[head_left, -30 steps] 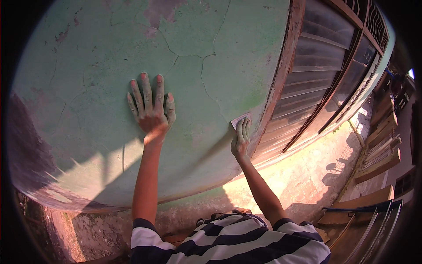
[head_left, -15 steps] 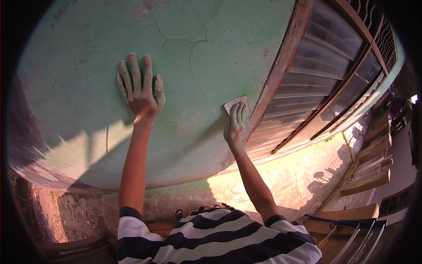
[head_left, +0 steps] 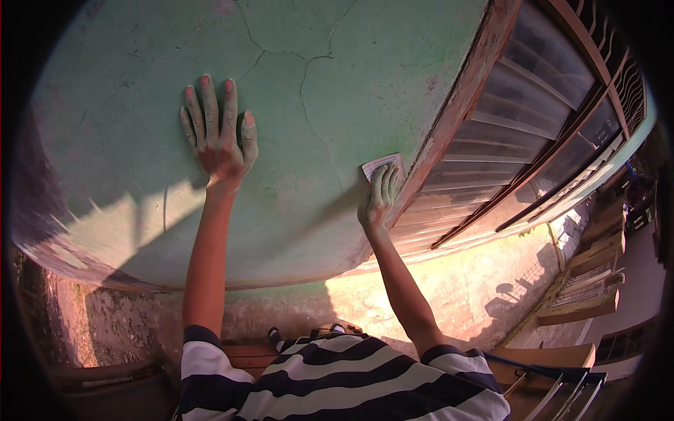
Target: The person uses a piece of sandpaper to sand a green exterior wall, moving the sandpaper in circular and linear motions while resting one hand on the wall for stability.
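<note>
My left hand (head_left: 221, 151) lies flat on a green painted wall (head_left: 281, 203), fingers spread and pointing up. Pale dust coats its fingers, and nothing is in it. Further right, my right hand (head_left: 378, 200) presses a small sheet of sandpaper (head_left: 380, 163) against the same wall, close to the window frame. The sheet's printed pale backing shows above the fingers; its rough face is hidden against the wall. Dust whitens these fingers too. Thin cracks (head_left: 303, 88) run down the wall between and above the hands.
A worn wooden window frame (head_left: 460, 98) with glass louvres (head_left: 491, 144) borders the wall on the right. Below is a sunlit concrete floor (head_left: 435, 288). Reddish boards (head_left: 247, 356) lie by my feet. A metal ladder-like frame (head_left: 562, 393) stands at lower right.
The view has shifted slightly, showing more of my feet. My right hand and the sandpaper have slid a little down the wall. My left hand stays at about the same spot.
</note>
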Motion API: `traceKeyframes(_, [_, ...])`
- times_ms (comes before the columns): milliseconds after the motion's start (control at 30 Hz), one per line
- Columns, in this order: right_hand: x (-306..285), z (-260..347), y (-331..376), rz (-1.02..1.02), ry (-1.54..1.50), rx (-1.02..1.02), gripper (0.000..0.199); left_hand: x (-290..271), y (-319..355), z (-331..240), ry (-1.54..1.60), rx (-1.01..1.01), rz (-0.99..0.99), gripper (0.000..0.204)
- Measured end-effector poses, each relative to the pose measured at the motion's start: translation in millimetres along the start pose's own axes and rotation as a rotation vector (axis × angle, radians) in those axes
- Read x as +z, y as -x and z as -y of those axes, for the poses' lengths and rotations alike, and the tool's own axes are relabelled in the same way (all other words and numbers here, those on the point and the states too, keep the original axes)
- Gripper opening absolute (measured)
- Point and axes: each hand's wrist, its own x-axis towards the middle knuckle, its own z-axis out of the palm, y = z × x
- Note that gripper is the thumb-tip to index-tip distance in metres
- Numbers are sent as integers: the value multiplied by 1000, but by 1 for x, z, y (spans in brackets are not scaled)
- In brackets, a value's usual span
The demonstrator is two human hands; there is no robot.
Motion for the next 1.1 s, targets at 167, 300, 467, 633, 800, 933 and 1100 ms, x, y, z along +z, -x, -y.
traceKeyframes(167, [-7, 9, -35, -45, -27, -28, 47, 2, 2, 2, -9, -5, 3, 52])
traceKeyframes(300, [-37, 46, -143, -123, -86, -38, 47, 3, 4, 5, -6, 7, -21, 53])
traceKeyframes(467, [-19, 30, -96, -99, -29, -41, 47, 5, 1, 4, -1, 16, -43, 53])
traceKeyframes(633, [-2, 7, 7, 91, -40, -48, 45, 4, 1, 1, 3, 1, -15, 53])
traceKeyframes(800, [-17, 41, -80, -18, -43, -93, 48, 3, 5, 6, -5, -1, -12, 53])
traceKeyframes(933, [-22, 54, -111, -86, -4, -73, 49, 2, 4, 4, 6, -2, -20, 53])
traceKeyframes(1100, [9, 17, -7, -42, -41, -63, 48, 3, 2, 3, 8, 5, -8, 53])
